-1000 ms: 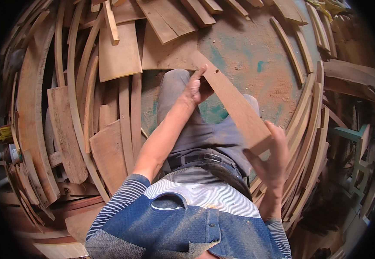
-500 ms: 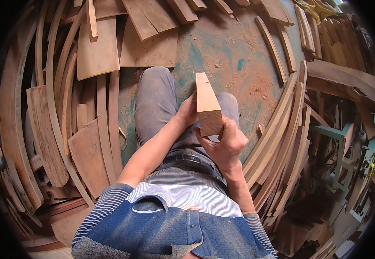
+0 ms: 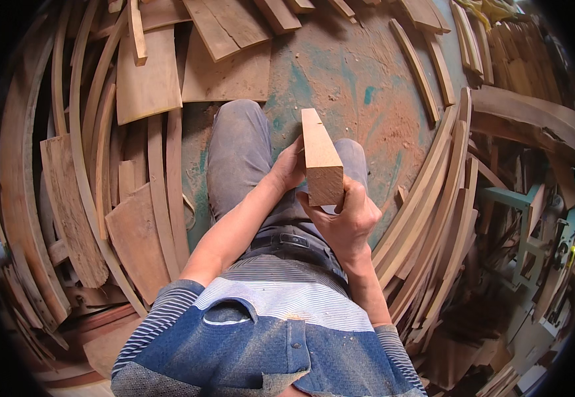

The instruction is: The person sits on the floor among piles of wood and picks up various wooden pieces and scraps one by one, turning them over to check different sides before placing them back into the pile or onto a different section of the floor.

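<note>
In front of my lap I hold up a thick squared wood block (image 3: 322,149), its sawn end facing me. A small dark notch marks its upper face near the far end. My right hand (image 3: 350,218) grips the near end, with thumb under the left corner and fingers bent along the right side. Along the block's left side, farther out, my left hand (image 3: 290,164) is closed on it; its fingertips are hidden behind the wood.
Long wooden strips (image 3: 426,205) lie stacked at my right, beside a pale green metal machine frame (image 3: 532,255). Boards and planks (image 3: 147,73) crowd the left and far side. The green floor (image 3: 367,73) carries reddish sawdust. Two loose strips lie at far right.
The block's near end has shifted slightly right and up, with both hands still on it. The surroundings have moved only slightly in the picture.
</note>
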### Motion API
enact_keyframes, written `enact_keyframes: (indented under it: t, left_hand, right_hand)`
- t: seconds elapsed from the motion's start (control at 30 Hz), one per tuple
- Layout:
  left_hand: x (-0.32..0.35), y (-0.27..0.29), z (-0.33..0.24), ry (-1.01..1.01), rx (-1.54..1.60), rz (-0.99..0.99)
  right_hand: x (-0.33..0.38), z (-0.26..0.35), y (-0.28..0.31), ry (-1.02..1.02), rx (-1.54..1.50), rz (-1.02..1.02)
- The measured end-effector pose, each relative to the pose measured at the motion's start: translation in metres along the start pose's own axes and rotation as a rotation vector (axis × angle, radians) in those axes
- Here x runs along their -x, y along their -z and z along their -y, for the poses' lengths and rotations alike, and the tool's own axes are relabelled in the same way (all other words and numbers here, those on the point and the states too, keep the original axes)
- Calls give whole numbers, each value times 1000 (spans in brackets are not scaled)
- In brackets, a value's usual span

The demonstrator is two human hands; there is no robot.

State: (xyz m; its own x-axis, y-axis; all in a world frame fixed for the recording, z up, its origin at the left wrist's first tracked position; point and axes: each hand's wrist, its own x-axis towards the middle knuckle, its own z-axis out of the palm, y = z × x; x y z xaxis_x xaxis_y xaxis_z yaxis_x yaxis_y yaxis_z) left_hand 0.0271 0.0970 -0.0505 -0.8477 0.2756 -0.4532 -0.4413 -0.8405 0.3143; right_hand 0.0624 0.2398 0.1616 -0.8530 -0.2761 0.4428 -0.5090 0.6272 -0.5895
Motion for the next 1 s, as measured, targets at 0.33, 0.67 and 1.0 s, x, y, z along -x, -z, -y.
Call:
enact_keyframes:
  t: [0.33,0.67,1.0]
  left_hand:
    - [7,-10,-5,29,39,-26]
    - [22,-41,-22,92,70,0]
    - [10,-31,-16,57,138,137]
  right_hand:
    - [-4,-2,0,76,20,-43]
    - [7,4,-9,-97,-278,141]
    - [8,1,-20,-133,-331,22]
